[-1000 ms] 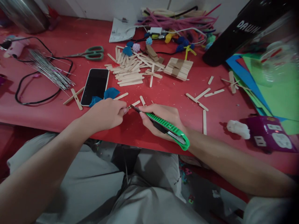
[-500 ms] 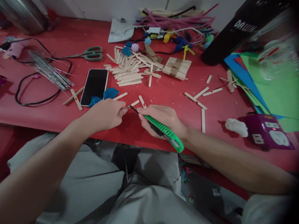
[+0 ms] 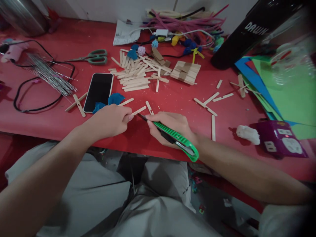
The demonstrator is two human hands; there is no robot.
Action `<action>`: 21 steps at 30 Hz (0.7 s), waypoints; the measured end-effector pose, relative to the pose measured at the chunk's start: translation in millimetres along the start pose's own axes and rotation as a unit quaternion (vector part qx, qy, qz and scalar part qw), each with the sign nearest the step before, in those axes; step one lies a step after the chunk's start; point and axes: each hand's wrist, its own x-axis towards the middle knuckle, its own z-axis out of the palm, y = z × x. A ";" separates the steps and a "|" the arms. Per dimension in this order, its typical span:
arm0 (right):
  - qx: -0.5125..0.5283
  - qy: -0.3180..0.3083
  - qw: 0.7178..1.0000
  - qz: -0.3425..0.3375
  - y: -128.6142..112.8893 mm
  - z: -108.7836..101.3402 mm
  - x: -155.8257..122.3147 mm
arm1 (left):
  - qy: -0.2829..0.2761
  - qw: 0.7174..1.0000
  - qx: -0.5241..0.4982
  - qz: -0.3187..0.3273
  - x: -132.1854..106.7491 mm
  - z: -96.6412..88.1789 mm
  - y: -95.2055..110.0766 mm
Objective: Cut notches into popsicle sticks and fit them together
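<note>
My left hand (image 3: 111, 120) is closed in a pinch on one end of a wooden craft stick (image 3: 138, 110) that lies on the red table (image 3: 177, 98). My right hand (image 3: 170, 126) is wrapped round a green utility knife (image 3: 175, 136), and the dark blade tip touches the stick close to my left fingertips. Both hands rest near the table's front edge, above my lap.
A phone (image 3: 99, 91) with blue scraps lies left of my hands. A pile of craft sticks (image 3: 137, 74), a glued stick panel (image 3: 185, 72) and scissors (image 3: 95, 56) sit farther back. Wires (image 3: 50, 74), a black cable, coloured paper (image 3: 283, 89), a purple socket block (image 3: 281, 138) and a black bottle (image 3: 247, 33) surround them.
The knife has shifted slightly against the stick, its handle swinging down and back. My left hand keeps its pinch on the stick. The view has drifted a little.
</note>
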 end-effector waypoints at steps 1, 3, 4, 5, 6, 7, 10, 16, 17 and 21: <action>-0.014 0.022 1.000 -0.014 -1.6 0.0 1.3 | -0.001 1.000 -0.001 -0.004 -0.1 -0.2 0.0; -0.033 0.050 0.998 -0.026 -3.7 0.4 3.6 | -0.002 1.000 -0.006 -0.004 -0.3 -0.3 0.1; -0.038 0.052 0.998 -0.025 -4.2 0.8 4.3 | 0.000 1.000 -0.008 -0.002 -0.3 -0.1 0.1; -0.039 0.049 0.998 -0.020 -4.4 1.3 4.8 | 0.002 1.000 -0.008 0.002 -0.2 0.2 0.1; -0.039 0.045 0.998 -0.013 -4.4 1.8 4.9 | 0.004 1.000 -0.007 0.005 -0.1 0.6 0.0; -0.038 0.042 0.998 -0.009 -4.4 2.2 4.9 | 0.006 1.000 -0.005 0.006 0.1 1.0 0.0; -0.035 0.042 0.998 -0.001 -4.9 2.9 4.3 | 0.010 1.000 -0.001 0.006 0.8 2.0 -0.2; -0.029 0.035 0.999 0.002 -4.9 2.9 5.9 | 0.002 1.000 -0.009 -0.001 1.3 1.9 0.8; -0.026 0.036 0.999 -0.001 -4.3 3.2 5.9 | 0.002 1.000 -0.009 -0.003 1.1 1.7 1.2; 0.015 0.004 1.000 -0.027 -0.2 3.9 2.7 | -0.004 1.000 -0.006 -0.003 0.0 0.6 2.0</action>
